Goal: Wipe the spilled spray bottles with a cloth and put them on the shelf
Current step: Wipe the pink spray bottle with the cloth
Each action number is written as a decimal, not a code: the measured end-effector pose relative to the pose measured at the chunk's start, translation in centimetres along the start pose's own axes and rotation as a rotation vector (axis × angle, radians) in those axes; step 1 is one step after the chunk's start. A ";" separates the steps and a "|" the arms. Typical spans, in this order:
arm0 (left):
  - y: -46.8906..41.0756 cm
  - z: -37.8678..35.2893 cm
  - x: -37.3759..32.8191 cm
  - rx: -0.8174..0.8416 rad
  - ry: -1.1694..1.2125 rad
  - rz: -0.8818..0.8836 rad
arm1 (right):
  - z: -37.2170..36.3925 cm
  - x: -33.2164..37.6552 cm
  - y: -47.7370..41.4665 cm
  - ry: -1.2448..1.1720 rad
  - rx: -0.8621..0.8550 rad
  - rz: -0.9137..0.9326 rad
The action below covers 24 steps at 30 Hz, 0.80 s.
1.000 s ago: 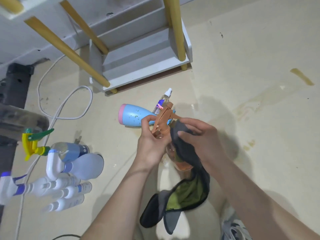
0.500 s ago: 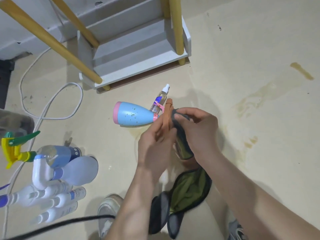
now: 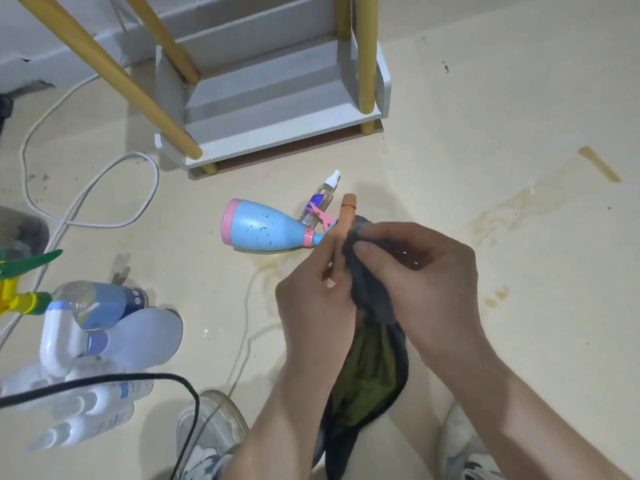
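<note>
With left hand (image 3: 311,306), grips the orange spray bottle (image 3: 346,220) near its top; with right hand (image 3: 426,271), pinches the dark cloth (image 3: 367,296) against the bottle's right side. Holds the bottle above the floor, centre of scene, long axis running near to far, head end toward the shelf (image 3: 277,133). Places that shelf far and slightly left, nearer the left hand. Shows only a slim orange head; hides the body behind cloth and fingers. Looks mid-wipe.
</note>
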<state>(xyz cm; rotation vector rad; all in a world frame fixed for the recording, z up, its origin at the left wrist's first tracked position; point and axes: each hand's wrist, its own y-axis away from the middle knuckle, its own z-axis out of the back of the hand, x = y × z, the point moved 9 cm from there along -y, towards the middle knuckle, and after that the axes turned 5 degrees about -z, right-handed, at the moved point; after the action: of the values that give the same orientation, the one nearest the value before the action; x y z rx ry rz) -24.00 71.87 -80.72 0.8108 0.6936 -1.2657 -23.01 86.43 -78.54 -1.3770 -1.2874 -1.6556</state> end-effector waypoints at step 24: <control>0.6 1.6 1.9 -0.050 -0.067 -0.013 | -4.3 -1.6 -1.8 0.281 -0.127 0.272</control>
<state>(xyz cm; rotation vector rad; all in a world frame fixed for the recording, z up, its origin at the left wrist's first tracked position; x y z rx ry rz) -23.02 69.58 -81.30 0.7208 0.6749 -1.2772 -25.72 82.82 -80.55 -1.2722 -0.8109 -1.6899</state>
